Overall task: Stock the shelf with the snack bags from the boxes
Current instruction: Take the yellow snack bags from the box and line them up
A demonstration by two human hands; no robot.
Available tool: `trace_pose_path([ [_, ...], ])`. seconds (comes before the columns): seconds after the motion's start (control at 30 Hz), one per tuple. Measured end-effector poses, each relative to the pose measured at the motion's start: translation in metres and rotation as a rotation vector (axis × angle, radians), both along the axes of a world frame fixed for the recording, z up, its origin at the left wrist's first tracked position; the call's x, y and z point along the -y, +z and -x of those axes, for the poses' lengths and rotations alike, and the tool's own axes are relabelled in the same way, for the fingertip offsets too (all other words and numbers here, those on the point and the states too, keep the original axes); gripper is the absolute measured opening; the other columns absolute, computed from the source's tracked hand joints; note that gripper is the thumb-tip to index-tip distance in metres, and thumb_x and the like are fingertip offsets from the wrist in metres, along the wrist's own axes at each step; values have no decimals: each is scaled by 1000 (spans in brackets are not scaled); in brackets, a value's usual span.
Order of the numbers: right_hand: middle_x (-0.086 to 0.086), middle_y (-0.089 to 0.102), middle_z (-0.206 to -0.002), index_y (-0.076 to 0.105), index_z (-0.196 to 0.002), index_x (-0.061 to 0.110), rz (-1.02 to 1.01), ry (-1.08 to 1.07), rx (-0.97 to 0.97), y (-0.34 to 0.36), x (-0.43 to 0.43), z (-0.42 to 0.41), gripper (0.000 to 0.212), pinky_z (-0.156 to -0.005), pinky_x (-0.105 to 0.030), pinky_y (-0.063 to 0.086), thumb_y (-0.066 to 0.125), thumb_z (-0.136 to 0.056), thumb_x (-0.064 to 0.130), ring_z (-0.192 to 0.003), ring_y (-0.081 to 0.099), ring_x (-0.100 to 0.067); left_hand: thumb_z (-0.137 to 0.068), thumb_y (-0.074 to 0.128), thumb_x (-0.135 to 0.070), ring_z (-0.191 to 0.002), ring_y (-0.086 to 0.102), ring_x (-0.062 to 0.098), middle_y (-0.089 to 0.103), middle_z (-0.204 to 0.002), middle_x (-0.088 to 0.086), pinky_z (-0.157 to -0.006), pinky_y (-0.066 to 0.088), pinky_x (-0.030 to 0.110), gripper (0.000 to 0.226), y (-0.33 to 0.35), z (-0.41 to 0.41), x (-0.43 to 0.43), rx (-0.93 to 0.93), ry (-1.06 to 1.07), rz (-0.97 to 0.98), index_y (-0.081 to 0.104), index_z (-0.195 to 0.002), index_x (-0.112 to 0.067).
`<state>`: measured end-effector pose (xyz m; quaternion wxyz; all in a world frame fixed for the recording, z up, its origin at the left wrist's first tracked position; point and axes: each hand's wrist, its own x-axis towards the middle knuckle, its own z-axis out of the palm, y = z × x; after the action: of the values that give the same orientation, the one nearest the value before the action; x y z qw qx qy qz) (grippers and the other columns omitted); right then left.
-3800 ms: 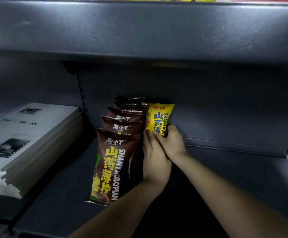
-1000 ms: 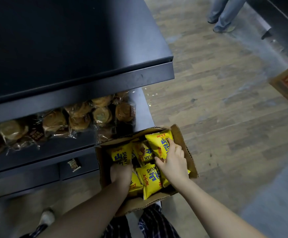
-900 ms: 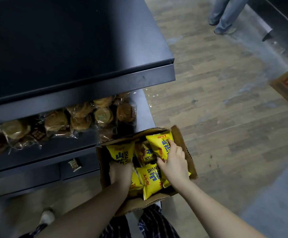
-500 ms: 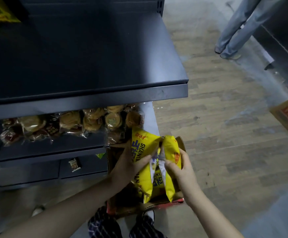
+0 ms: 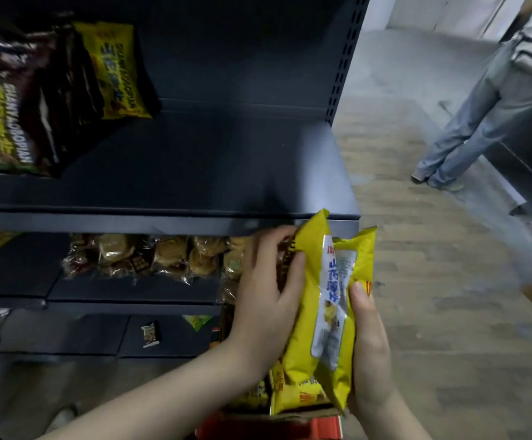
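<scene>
Gripping yellow bags (image 5: pixel 309 312) betw. L hand (image 5: pixel 264 306) + R hand (image 5: pixel 369 350), fingers (image 5: pixel 291 277) curled round them; upright, tops at shelf (image 5: pixel 210 160) edge.

The shelf (image 5: pixel 214 160) lies bare right of the standing bags (image 5: pixel 36 106), its front edge unobstructed.

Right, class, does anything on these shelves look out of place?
Yes: a small packet lies alone and tilted on the bottom shelf, away from every stocked row. Nothing else stands out.
</scene>
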<state>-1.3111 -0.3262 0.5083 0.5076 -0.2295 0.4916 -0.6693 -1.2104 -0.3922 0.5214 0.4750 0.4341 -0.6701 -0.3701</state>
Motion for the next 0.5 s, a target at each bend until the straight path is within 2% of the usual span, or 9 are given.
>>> trace_pose_path([
  [0.07, 5, 70, -117, 62, -121, 20, 92, 75, -33, 9, 8, 0, 72, -92, -26, 52, 70, -66, 67, -111, 64, -10, -87, 43, -49, -119, 46, -5, 52, -125, -16, -105, 38, 24, 34, 20, -1, 3, -4, -79, -61, 46, -121, -45],
  [0.1, 6, 71, -114, 62, -120, 22, 102, 83, -57, 15, 15, -2, 75, -90, -28, 53, 70, -63, 70, -107, 66, -9, -85, 41, -55, -123, 41, -9, 47, -132, -19, -109, 34, 21, 41, 30, -2, 2, -3, -160, -106, 40, -125, -49],
  [0.13, 5, 70, -117, 59, -124, 22, 117, 77, -100, 18, 19, -1, 76, -92, -31, 52, 68, -66, 69, -109, 65, -10, -81, 41, -61, -127, 32, -15, 37, -140, -23, -110, 27, 14, 51, 38, -3, 3, 1, -239, -147, 31, -130, -53],
  [0.2, 0, 62, -130, 49, -137, 21, 136, 64, -166, 29, 30, -4, 68, -102, -38, 46, 57, -81, 59, -120, 58, -15, -70, 45, -70, -130, 18, -21, 17, -147, -28, -103, 16, 2, 78, 51, -6, 4, 42, -320, -194, 9, -138, -55],
  [0.27, 1, 57, -136, 43, -141, 23, 146, 62, -248, 39, 42, -10, 74, -107, -42, 42, 52, -78, 63, -125, 54, -13, -66, 49, -71, -133, 12, -16, 8, -150, -25, -102, 13, 4, 97, 62, -11, 7, 95, -316, -181, -5, -143, -51],
  [0.33, 1, 57, -134, 42, -140, 22, 162, 52, -316, 47, 54, -19, 76, -106, -43, 43, 51, -77, 64, -123, 55, -13, -76, 61, -60, -135, 12, -10, 6, -152, -18, -105, 14, 13, 99, 69, -18, 12, 119, -292, -160, -10, -144, -48],
  [0.4, 0, 57, -133, 42, -139, 22, 163, 75, -363, 56, 63, -29, 76, -105, -43, 44, 49, -77, 66, -122, 56, -13, -83, 63, -47, -134, 14, -8, 8, -154, -12, -105, 16, 17, 92, 74, -27, 19, 103, -270, -144, -7, -143, -49],
  [0.47, 0, 58, -132, 42, -139, 23, 160, 121, -403, 65, 74, -38, 69, -104, -41, 46, 46, -82, 61, -119, 57, -13, -78, 65, -53, -136, 18, -4, 16, -153, -15, -110, 19, 22, 87, 79, -39, 27, 52, -253, -131, 0, -136, -59],
  [0.5, 0, 59, -130, 44, -138, 23, 152, 128, -413, 70, 81, -40, 61, -101, -40, 48, 46, -86, 55, -116, 59, -13, -73, 64, -57, -138, 22, 0, 22, -151, -18, -114, 23, 30, 82, 82, -45, 31, 9, -251, -138, 7, -131, -67],
])
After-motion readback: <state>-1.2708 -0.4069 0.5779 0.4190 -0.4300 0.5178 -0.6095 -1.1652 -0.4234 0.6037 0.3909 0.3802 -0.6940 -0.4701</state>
